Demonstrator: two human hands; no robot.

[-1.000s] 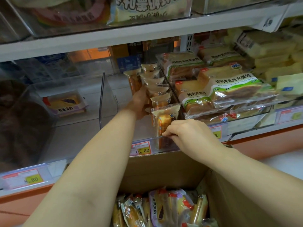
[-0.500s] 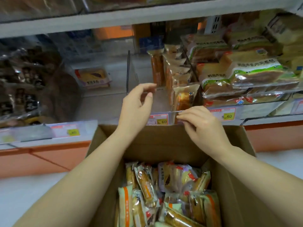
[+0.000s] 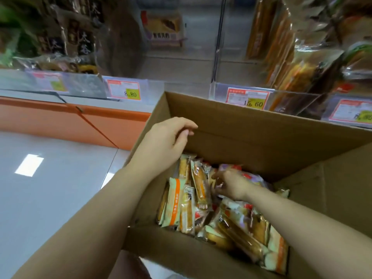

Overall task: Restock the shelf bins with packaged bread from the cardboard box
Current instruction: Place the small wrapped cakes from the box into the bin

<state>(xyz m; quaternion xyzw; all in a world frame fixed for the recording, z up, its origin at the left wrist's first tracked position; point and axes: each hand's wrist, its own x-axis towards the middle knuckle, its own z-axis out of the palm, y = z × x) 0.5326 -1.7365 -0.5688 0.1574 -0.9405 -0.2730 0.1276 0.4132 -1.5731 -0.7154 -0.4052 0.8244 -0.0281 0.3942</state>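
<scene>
Cardboard box (image 3: 261,137): brown corrugated card, matt, faintly rough, with creases on the inner walls.
Bread packets (image 3: 182,204): thin plastic film, glossy and crinkled; part clear, part printed in orange, white and pale green.
Shelf bin (image 3: 291,101): clear rigid plastic, smooth, with glare on the front wall.
Bin divider (image 3: 220,37): clear plastic sheet, smooth, darker along its edge.
Price tag (image 3: 123,91): printed paper, matt, set behind a clear plastic strip.
Dark bags (image 3: 80,39): glossy film, wrinkled; blurred.
Shelf base (image 3: 60,117): orange panel, smooth, low sheen; material cannot be told.
Floor (image 3: 50,188): pale grey, smooth, glossy, with a bright reflected patch.
</scene>
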